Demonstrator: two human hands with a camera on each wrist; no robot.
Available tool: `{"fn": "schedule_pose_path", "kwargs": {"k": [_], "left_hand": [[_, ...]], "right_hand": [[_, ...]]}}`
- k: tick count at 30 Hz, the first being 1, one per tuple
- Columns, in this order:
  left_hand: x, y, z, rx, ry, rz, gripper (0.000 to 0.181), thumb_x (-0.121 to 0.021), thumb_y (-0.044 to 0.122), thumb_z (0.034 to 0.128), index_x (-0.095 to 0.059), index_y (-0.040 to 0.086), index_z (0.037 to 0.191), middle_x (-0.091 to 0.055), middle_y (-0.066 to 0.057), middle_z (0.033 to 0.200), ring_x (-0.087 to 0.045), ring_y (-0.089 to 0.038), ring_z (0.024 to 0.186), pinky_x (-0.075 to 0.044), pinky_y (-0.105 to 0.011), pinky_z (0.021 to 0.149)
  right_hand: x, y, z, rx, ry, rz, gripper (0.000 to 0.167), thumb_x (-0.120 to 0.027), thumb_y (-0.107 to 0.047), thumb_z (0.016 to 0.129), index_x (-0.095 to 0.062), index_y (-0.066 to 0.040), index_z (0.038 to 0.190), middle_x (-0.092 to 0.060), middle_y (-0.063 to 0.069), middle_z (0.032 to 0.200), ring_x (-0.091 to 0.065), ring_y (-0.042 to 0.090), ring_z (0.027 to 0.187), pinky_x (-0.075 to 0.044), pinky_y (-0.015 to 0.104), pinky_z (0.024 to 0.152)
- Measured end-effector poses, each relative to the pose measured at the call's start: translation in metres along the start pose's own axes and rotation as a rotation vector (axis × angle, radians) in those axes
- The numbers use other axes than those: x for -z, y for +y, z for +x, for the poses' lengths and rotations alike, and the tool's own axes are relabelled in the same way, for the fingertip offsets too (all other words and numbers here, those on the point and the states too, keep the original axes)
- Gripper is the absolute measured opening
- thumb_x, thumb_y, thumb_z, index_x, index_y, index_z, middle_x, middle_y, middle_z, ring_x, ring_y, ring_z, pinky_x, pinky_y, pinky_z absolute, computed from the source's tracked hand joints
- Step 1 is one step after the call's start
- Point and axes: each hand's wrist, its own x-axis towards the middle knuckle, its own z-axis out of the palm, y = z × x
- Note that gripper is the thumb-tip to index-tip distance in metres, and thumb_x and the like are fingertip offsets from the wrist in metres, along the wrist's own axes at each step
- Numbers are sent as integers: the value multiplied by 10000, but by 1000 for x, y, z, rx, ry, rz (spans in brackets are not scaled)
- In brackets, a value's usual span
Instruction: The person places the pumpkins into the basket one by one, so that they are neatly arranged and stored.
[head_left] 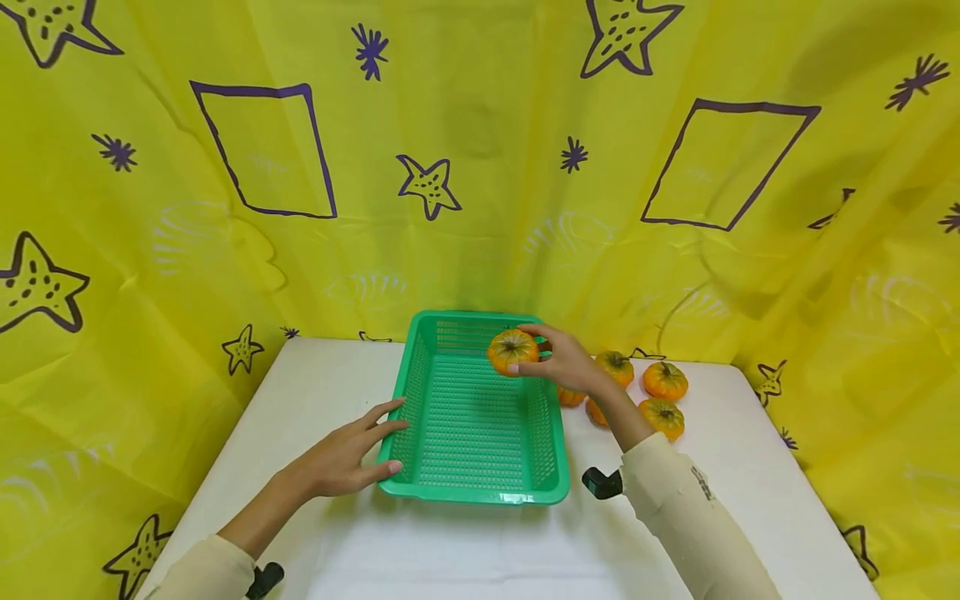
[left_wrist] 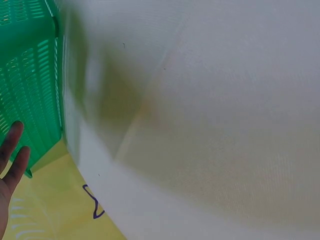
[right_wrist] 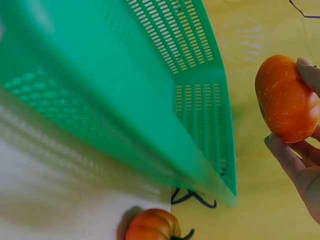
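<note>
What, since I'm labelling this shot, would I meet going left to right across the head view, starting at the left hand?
Left hand, green basket, held pumpkin, right hand, other pumpkins.

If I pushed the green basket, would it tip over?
The green basket would probably slide rather than tip, because it looks wide and low with a flat bottom. It's likely light for its size, as its walls are full of holes. It might be fairly stiff, since its rim looks straight.

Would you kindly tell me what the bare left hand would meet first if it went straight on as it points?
The left hand would likely meet the green rectangular plastic basket at its left rim, though depth is unclear.
</note>
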Motion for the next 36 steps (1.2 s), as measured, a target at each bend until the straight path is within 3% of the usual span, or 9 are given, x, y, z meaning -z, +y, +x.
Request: {"fn": "schedule_pose_path", "kwargs": {"k": [7, 13, 26, 36], "left_hand": [[-1, 1, 1, 25, -7, -9, 626, -585, 532, 967, -509, 167, 1470, -270, -21, 1651, -538, -387, 1325, -499, -589, 973], [0, 2, 1, 34, -11, -19, 608, -618, 488, 963, -508, 171, 1470, -268, -26, 1652, -526, -397, 1336, -492, -598, 977], [0, 3, -1, 14, -5, -2, 622, -580, 534, 973, -501, 173, 1473, -278, -20, 1646, -546, -354, 1325, -508, -565, 968], [0, 2, 0, 9, 7, 12, 614, -583, 534, 971, -514, 169, 1460, -289, -16, 1640, -564, -344, 1305, -519, -549, 953]], "right_hand": [[-14, -3, 21, 5, -24, -16, 768, -807, -288, 860, -451, -55, 1499, -546, 180, 1381, -581, 387, 1192, -562, 432, 876], [-22, -3, 33, 10, -48, -14, 760, -796, -293, 871, -442, -63, 1503, -549, 173, 1391, -589, 386, 1201, -569, 419, 874], [-35, 4, 46, -37, -43, 21, 705, -752, -201, 906, -425, -8, 1500, -547, 224, 1377, -628, 379, 1120, -560, 374, 828], [-42, 11, 55, -89, -13, 4, 649, -759, -224, 895, -492, 3, 1441, -586, 212, 1335, -637, 325, 1085, -549, 349, 824]]}}
